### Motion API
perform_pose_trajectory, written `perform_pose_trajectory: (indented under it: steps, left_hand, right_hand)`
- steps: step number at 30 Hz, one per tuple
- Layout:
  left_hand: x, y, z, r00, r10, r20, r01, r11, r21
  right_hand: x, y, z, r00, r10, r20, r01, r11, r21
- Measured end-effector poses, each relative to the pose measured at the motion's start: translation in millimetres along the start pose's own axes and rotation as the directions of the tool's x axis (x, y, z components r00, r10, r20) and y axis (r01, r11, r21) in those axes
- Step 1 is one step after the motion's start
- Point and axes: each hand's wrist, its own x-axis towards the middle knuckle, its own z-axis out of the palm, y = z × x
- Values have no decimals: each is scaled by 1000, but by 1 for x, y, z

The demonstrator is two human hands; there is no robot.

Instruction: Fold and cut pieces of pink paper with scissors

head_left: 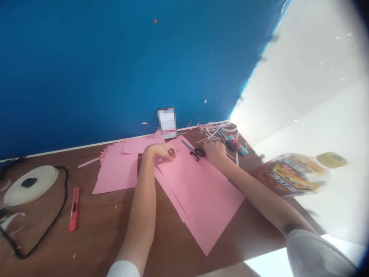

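Large pink paper sheets [198,196] lie overlapped on the brown table [109,231]. My left hand [162,151] rests on the far edge of the top sheet, its fingers curled in with nothing visible in them. My right hand [213,151] lies palm down on the paper just right of the black-handled scissors [195,151]; its fingers reach toward the pile of paper strips and are partly hidden. The scissors lie flat on the sheet between the two hands.
A red utility knife [74,209] lies at left beside a black cable [54,219] and a white round device [30,184]. Paper strips and markers [230,138] pile up in the far corner. A colourful bag [294,174] sits at right. A blue wall [115,69] backs the table.
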Motion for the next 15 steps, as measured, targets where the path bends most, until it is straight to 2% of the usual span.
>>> perform_pose_trajectory:
  steps: [7,10,12,15]
  left_hand:
    - [8,2,2,1000,1,-32,-2,1000,-14]
    - [4,3,1,1000,-16,-26,14,999,-48]
    - [1,5,2,1000,-16,-14,14,995,-101]
    - [-1,10,2,1000,-6,-4,6,994,-110]
  right_hand:
    - [5,1,7,1000,19,-4,-19,1000,-5]
    - [4,-1,6,998,11,-66,-10,1000,19]
    - [3,-3,6,995,-33,-94,36,999,35]
    - [3,-10,9,981,-172,-88,176,984,35]
